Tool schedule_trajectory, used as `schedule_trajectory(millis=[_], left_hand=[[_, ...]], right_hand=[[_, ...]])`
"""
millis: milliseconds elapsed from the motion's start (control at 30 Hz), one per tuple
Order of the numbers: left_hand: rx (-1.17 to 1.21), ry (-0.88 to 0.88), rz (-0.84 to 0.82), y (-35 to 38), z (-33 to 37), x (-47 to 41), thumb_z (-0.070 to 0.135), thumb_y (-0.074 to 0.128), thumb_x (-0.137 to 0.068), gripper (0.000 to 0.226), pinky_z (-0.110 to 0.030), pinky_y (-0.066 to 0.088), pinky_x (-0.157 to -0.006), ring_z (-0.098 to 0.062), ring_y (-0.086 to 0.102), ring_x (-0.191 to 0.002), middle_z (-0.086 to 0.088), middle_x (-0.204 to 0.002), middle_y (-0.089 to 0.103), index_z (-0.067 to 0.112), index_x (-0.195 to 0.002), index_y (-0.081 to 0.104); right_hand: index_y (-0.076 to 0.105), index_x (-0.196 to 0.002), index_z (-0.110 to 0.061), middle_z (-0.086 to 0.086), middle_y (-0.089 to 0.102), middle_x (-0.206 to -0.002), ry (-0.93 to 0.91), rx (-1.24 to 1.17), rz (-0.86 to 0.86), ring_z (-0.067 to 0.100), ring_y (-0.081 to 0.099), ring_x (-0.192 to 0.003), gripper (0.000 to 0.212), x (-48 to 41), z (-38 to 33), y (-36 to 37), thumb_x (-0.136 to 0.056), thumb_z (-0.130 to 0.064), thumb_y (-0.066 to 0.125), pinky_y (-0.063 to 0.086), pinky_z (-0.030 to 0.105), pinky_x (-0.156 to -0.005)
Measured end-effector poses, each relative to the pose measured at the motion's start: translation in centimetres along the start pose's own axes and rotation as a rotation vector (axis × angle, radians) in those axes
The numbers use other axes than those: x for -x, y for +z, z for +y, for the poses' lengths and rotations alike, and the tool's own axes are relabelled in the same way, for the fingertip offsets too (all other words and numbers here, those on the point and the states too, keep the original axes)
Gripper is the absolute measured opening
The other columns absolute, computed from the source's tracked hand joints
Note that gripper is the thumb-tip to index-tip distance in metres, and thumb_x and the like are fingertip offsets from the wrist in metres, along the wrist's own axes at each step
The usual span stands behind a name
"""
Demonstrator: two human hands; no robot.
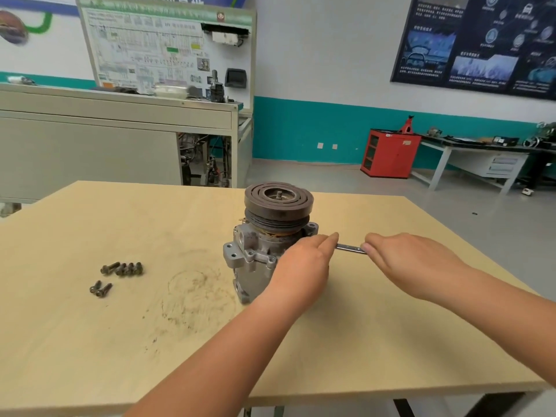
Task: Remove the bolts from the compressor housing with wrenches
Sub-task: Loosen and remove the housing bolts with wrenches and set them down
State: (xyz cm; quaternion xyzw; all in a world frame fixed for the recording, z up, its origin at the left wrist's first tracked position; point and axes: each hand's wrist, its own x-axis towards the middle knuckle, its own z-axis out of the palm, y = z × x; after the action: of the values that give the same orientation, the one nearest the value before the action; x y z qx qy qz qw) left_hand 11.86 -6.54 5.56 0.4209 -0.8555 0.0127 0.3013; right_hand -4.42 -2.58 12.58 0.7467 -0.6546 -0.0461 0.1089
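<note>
Workshop table [90,341]: compressor [255,246], blurred wall posters [478,40]

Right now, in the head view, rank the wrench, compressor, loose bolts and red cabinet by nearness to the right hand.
1. Wrench: held by the right hand.
2. Compressor: just left.
3. Loose bolts: far left on the table.
4. Red cabinet: across the room.

Stained wooden table [90,341]; red cabinet [391,153] — against wall [316,70]; dark poster [481,40] above.
</note>
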Motion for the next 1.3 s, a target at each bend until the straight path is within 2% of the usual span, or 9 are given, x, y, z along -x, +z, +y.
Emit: schedule_trajectory(millis=[100,200,300,400,600,733,867,1033,1300], left_hand=[[0.337,0.165,0.360,-1.6,-1.4,3.5,0.004,0.054,-0.088,0.045,-0.031,0.030,-0.111,-0.024,0.041,-0.131,-0.012,-0.138,0.048,0.008,-0.132,0.052],[0.453,-0.202,0.765,-2.7,-4.8,5.0,0.024,0.056,-0.082,0.053,-0.030,0.032,-0.108,-0.012,0.039,-0.124,-0.001,-0.130,0.044,0.015,-0.132,0.044],[0.687,-0.627,0.334,-4.1,-8.0,3.5,0.036,0.069,-0.082,0.076,-0.037,0.039,-0.106,-0.008,0.038,-0.128,0.002,-0.144,0.037,0.021,-0.145,0.030],[0.711,-0.530,-0.051,-4.9,-10.7,1.9,0.031,0.082,-0.073,0.068,-0.021,0.054,-0.077,0.001,0.061,-0.099,0.010,-0.122,0.061,0.028,-0.131,0.047],[0.845,-0.420,-0.278,-5.8,-12.9,-0.6,0.039,0.083,-0.046,0.075,-0.026,0.053,-0.085,-0.014,0.067,-0.101,0.003,-0.108,0.071,0.022,-0.115,0.058],[0.887,-0.365,-0.335,-5.6,-13.5,-0.6,0.038,0.083,-0.050,0.076,-0.022,0.051,-0.088,-0.011,0.064,-0.106,0.008,-0.113,0.069,0.027,-0.119,0.055],[0.849,-0.336,-0.297,-5.0,-13.7,-0.5,0.045,0.080,-0.050,0.081,-0.016,0.048,-0.087,-0.004,0.062,-0.107,0.010,-0.118,0.066,0.027,-0.124,0.051],[0.831,-0.311,-0.272,-5.1,-13.2,-0.4,0.046,0.074,-0.048,0.069,-0.014,0.048,-0.079,0.000,0.064,-0.097,0.016,-0.104,0.069,0.029,-0.113,0.057],[0.748,-0.386,-0.234,-5.4,-12.3,0.1,0.045,0.075,-0.053,0.062,-0.019,0.045,-0.085,-0.004,0.056,-0.108,0.009,-0.121,0.057,0.042,-0.111,0.052]], right_hand=[[0.035,-0.074,-0.026,-0.004,0.049,-0.073,-0.065,-0.039,0.015,0.018,0.050,-0.070,0.036,-0.8,0.7,0.1,-0.101,-0.042,0.018,0.033,0.031,-0.055],[0.037,-0.068,-0.026,-0.005,0.047,-0.068,-0.109,-0.078,-0.057,0.011,0.042,-0.062,0.040,-1.6,0.9,-0.5,-0.102,-0.041,0.020,0.029,0.026,-0.051],[0.041,-0.072,-0.027,-0.006,0.045,-0.067,-0.217,-0.065,-0.043,0.007,0.040,-0.060,0.040,-2.8,0.4,-0.9,-0.101,-0.044,0.019,0.027,0.025,-0.051],[0.048,-0.083,-0.021,-0.006,0.043,-0.066,-0.305,0.029,-0.004,0.006,0.039,-0.059,0.042,-3.8,-0.2,-0.8,-0.100,-0.046,0.019,0.026,0.026,-0.050],[0.059,-0.095,-0.023,0.003,0.056,-0.079,-0.486,0.048,-0.092,0.019,0.046,-0.067,0.042,-1.2,-3.6,-1.2,-0.100,-0.046,0.024,0.030,0.030,-0.063],[0.059,-0.091,-0.019,0.010,0.058,-0.086,-0.712,-0.061,-0.300,0.025,0.046,-0.071,0.048,1.6,-8.8,-1.1,-0.099,-0.050,0.024,0.035,0.033,-0.065],[0.037,-0.069,-0.019,-0.001,0.043,-0.066,-0.343,-0.096,-0.240,0.008,0.038,-0.059,0.051,0.5,-3.6,-2.6,-0.094,-0.059,0.017,0.032,0.025,-0.056],[0.044,-0.073,-0.014,-0.004,0.043,-0.064,-0.014,-0.153,-0.140,0.016,0.048,-0.067,0.056,-2.1,0.8,-0.3,-0.094,-0.056,0.013,0.046,0.036,-0.086],[0.038,-0.065,-0.014,-0.002,0.040,-0.061,0.013,-0.257,-0.130,0.017,0.039,-0.057,0.052,-2.2,-0.1,-0.6,-0.096,-0.053,0.019,0.033,0.032,-0.057]])
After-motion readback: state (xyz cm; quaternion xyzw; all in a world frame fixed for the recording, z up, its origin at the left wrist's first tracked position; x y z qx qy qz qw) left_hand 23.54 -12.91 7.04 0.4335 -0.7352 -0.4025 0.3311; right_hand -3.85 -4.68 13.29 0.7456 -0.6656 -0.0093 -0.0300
